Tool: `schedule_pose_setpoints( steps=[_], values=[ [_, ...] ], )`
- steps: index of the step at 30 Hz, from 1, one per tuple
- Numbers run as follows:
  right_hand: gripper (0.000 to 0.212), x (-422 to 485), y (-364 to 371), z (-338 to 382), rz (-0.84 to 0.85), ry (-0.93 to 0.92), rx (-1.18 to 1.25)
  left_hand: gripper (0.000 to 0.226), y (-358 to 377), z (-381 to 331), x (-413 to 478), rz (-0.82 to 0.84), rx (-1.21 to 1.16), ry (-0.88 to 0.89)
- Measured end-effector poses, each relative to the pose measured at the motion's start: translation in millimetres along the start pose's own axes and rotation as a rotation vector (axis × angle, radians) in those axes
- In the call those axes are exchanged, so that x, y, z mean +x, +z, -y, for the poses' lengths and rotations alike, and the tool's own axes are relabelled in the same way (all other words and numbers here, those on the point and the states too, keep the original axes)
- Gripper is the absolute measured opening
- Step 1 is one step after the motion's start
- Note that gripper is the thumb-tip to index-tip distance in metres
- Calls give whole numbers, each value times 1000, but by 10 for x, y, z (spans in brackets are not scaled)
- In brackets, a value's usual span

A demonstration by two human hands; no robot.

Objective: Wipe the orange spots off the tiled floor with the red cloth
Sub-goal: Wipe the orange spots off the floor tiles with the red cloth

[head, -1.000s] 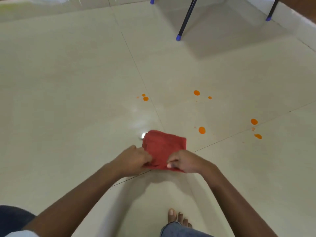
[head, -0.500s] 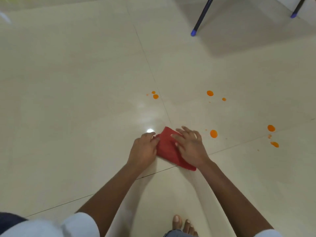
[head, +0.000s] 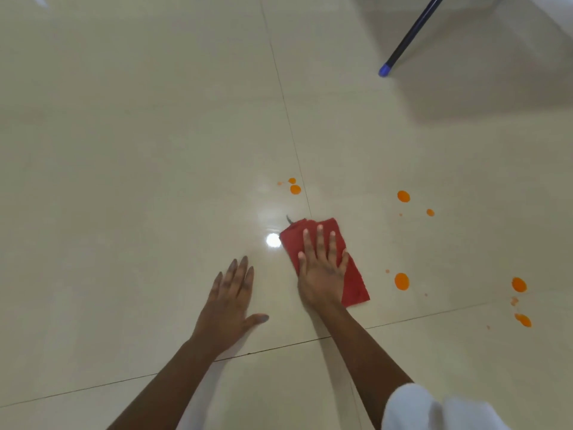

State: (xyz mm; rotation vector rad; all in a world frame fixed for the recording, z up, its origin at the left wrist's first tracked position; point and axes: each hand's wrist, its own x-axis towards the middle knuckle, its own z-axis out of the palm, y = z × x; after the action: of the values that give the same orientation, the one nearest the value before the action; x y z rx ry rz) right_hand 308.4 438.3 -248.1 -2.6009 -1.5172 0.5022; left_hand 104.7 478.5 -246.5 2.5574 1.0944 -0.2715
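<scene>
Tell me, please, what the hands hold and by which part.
Nothing gripped: right hand presses flat on the middle of the folded red cloth; left hand rests on cream floor tiles.

Brightness: you have even, soft light on the pale tiled floor (head: 124, 150).
Glare: one round white reflection (head: 273, 240) on the glossy tile.
Shadows: a broad soft shadow (head: 483, 88) top right; faint ones beside your arms (head: 173, 383).
Focus: your white sleeve (head: 434, 411) looks blurred.
Distortion: grout lines (head: 288, 119) bow slightly near the edges.
</scene>
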Motion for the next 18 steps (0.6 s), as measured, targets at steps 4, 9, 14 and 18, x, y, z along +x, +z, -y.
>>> schedule_pose_setpoints(
  steps=[4,9,14,18],
  values=[
    [52,-110,65,27,21,-114,-23,116,-34,154,190,41,-44,-90],
    [52,-235,211,96,-68,-179,-58,130,-35,171,215,57,-28,-120],
    [52,-171,196,-8,-61,-203,-102,118,-40,117,280,126,2,-140],
    [53,-165,111,-97,-8,-221,-111,120,-101,-24,326,137,3,-161]
  ],
)
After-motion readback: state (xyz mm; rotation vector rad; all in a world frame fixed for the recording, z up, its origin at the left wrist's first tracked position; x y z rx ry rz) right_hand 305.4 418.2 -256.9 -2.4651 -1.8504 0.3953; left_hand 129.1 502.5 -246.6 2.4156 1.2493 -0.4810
